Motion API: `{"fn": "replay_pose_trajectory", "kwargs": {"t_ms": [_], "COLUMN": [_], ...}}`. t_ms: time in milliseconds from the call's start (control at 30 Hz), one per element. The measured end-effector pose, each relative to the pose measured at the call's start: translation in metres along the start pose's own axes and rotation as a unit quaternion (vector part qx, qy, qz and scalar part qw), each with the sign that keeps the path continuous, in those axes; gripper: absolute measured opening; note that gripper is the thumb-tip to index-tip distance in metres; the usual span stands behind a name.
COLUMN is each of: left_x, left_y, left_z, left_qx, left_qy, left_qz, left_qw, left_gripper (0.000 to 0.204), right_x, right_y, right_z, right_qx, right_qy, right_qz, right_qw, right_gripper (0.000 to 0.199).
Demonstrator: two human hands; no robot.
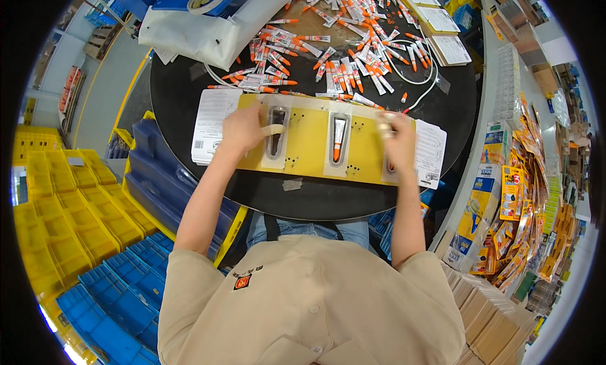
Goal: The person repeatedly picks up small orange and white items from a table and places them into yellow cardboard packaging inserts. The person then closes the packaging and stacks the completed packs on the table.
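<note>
A long yellow fixture lies across the near part of the round black table, with clear blister pockets set in it. In the middle pocket sits a small white tube with an orange cap, cap toward me. The left pocket looks dark inside. My left hand rests at the fixture's left end, fingers apart, its wrapped thumb over that pocket. My right hand is over the right pocket, fingers bent and smeared by motion; a bit of orange shows below it. Whether it holds anything is unclear.
Many loose orange-capped tubes cover the table's far side. Stacks of printed cards lie at the left and right of the fixture. A white cable curves at right. Yellow bins and blue bins stand left.
</note>
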State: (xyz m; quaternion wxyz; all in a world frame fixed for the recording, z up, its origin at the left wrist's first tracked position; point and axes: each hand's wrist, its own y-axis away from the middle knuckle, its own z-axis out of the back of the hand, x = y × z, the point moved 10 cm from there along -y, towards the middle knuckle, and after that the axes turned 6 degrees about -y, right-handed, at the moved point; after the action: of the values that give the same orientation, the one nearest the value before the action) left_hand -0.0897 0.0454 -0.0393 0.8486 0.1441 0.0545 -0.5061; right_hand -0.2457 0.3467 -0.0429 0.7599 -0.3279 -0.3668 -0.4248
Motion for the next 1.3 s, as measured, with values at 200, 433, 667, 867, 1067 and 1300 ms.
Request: {"fn": "replay_pose_trajectory", "kwargs": {"t_ms": [200, 433, 667, 867, 1067, 1300], "left_x": [0.016, -0.009, -0.114, -0.086, -0.071, -0.008], "left_y": [-0.006, -0.031, -0.186, -0.209, -0.185, -0.055], "left_z": [0.008, 0.026, -0.011, -0.038, -0.022, 0.022], "left_qx": [0.028, -0.005, -0.056, -0.019, -0.062, -0.103], "left_qy": [-0.035, -0.012, 0.014, 0.029, -0.054, 0.233], "left_qz": [0.033, -0.01, -0.087, -0.054, -0.047, -0.042], "left_qw": [0.998, 1.0, 0.995, 0.998, 0.995, 0.966], "left_gripper": [0.07, 0.053, 0.033, 0.035, 0.025, 0.022], "right_x": [-0.147, -0.161, -0.083, -0.033, 0.065, 0.044], "right_y": [0.049, 0.071, 0.067, 0.072, 0.054, 0.06], "right_z": [0.139, 0.113, 0.124, 0.176, 0.103, -0.025], "right_qx": [-0.144, -0.175, -0.31, -0.378, -0.238, -0.141], "right_qy": [0.361, 0.148, 0.29, 0.061, -0.021, -0.044], "right_qz": [-0.317, -0.237, -0.042, -0.055, 0.001, -0.095], "right_qw": [0.865, 0.944, 0.904, 0.922, 0.971, 0.984], "right_gripper": [0.086, 0.059, 0.038, 0.027, 0.03, 0.026]}}
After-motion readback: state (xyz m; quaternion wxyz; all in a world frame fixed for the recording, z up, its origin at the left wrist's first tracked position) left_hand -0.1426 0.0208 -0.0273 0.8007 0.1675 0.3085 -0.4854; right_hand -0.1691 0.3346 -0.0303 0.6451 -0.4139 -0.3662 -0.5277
